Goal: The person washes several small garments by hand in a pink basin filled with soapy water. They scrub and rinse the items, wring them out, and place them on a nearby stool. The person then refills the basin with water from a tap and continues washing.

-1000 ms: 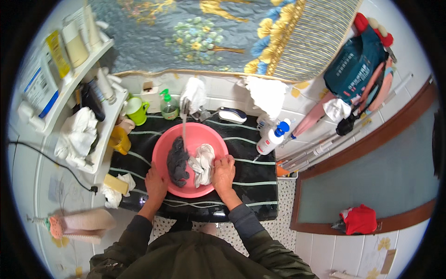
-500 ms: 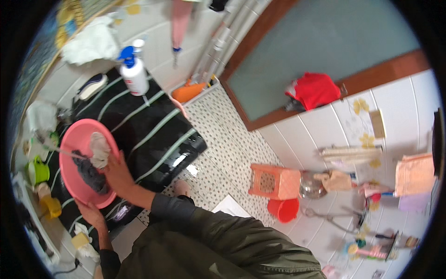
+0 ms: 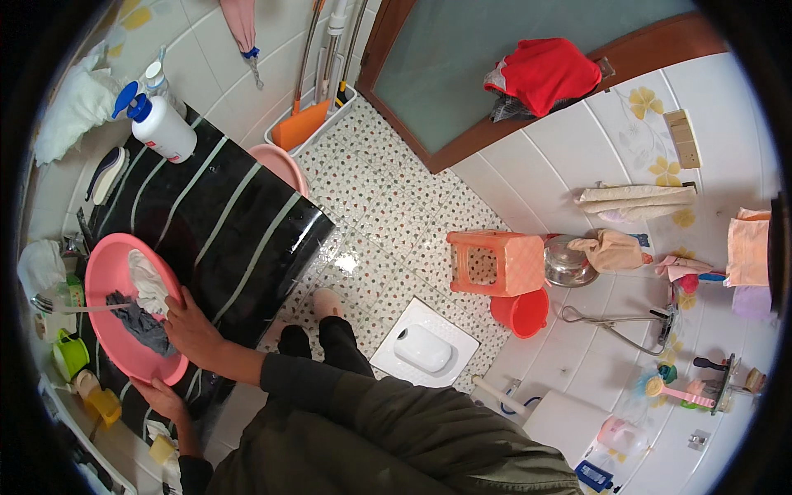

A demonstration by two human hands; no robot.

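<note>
A pink basin (image 3: 97, 272) sits on a black counter with pale wavy stripes (image 3: 227, 214). Inside it lie a white cloth (image 3: 147, 282) and a dark grey cloth (image 3: 142, 328). From a metal tap end (image 3: 41, 304), a thin pale streak like running water reaches into the basin. My right hand (image 3: 195, 332) grips the basin's right rim, fingertips just over the inner side, close to the grey cloth. Under the near rim, my left hand (image 3: 160, 401) holds the basin with its thumb along the edge; some of its fingers are hidden.
A white pump bottle (image 3: 163, 130) and a brush (image 3: 107, 176) stand toward the counter's far side. A green cup (image 3: 71, 355) is at the left. On the right are an orange stool (image 3: 499, 262), a red bucket (image 3: 521, 313) and a squat toilet (image 3: 425, 345) in the floor.
The whole view has shifted, bringing the squat toilet into sight. Both hands stay at the basin. The white cloth now lies more spread out along the basin's far right side.
</note>
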